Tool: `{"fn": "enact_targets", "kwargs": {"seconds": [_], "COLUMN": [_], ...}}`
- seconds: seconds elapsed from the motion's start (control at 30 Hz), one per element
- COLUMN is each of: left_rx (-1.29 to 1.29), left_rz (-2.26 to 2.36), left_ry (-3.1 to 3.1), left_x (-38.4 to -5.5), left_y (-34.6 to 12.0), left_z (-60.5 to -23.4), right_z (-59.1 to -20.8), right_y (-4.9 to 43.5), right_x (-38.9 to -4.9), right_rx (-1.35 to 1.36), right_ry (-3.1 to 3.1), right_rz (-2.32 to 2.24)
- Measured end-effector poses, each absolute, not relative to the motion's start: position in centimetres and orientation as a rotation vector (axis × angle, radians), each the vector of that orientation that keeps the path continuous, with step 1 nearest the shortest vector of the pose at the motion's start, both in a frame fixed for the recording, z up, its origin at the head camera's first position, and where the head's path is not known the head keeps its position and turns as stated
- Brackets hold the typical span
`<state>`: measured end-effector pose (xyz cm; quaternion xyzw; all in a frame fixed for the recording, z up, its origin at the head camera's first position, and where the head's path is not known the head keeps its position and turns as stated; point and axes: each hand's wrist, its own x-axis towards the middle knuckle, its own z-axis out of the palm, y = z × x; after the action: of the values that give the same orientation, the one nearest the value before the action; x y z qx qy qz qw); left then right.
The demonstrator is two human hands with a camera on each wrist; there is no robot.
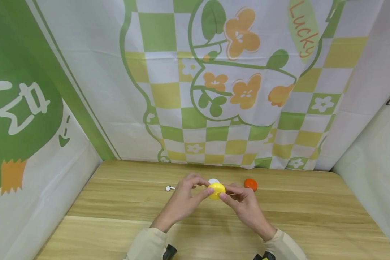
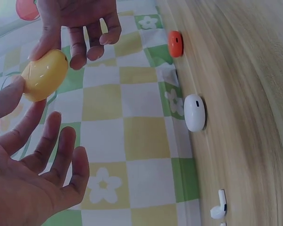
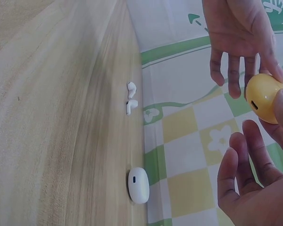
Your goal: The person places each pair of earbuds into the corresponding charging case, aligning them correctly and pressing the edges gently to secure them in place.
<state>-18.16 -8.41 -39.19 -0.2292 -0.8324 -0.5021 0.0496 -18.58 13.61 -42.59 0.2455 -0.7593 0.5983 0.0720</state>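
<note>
Because the left hand (image 1: 186,195) and right hand (image 1: 245,206) pinch the yellow case (image 1: 217,190) from opposite edges, it probably sits steadier above the wooden table (image 1: 312,216)

A wood-grain tabletop (image 1: 211,224) stands before a checkered cloth (image 1: 194,118) with orange flowers (image 1: 247,94) and "Lucky" lettering (image 1: 302,30); green-and-white cloth (image 1: 35,137) hangs left, white cloth (image 1: 373,155) right.

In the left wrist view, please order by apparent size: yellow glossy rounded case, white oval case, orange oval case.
1. Yellow glossy rounded case, seemingly nearest
2. White oval case
3. Orange oval case
</note>
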Motion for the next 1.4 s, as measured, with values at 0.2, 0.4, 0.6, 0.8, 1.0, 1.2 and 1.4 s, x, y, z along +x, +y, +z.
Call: {"fn": "enact_targets", "kwargs": {"seconds": [0.2,0.4,0.6,0.8,1.0,1.2,1.4], "left_rx": [-0.739,-0.744,-0.742,-0.735,-0.753,-0.740,-0.676], "left_rz": [-1.480,-1.495,-1.519,-1.533,-1.544,-1.516,-1.449], "left_ry": [-2.569,-2.586,-2.628,-2.680,-2.687,-2.738,-2.768], "left_x": [-18.1,-18.0,-18.1,-18.2,-18.1,-18.1,-18.2], "left_y": [-8.5,-8.6,-8.7,-8.5,-8.4,-8.7,-9.8], "left_z": [-39.4,-39.5,-39.8,-40.2,-40.4,-40.6,-40.9], "right_z": [-42.5,-42.4,-42.5,-42.6,-42.6,-43.2,-44.2], "right_y": [13.7,13.8,13.9,13.9,13.8,14.3,16.1], "right_x": [-18.5,-18.6,-18.7,-18.5,-18.3,-18.7,-19.6], "right_rx": [0.711,0.735,0.910,1.028,1.072,0.995,0.842], "right_ry": [-2.303,-2.352,-2.298,-2.253,-2.198,-2.238,-2.291], "right_rz": [1.798,1.687,1.375,1.185,1.082,1.073,1.080]}}
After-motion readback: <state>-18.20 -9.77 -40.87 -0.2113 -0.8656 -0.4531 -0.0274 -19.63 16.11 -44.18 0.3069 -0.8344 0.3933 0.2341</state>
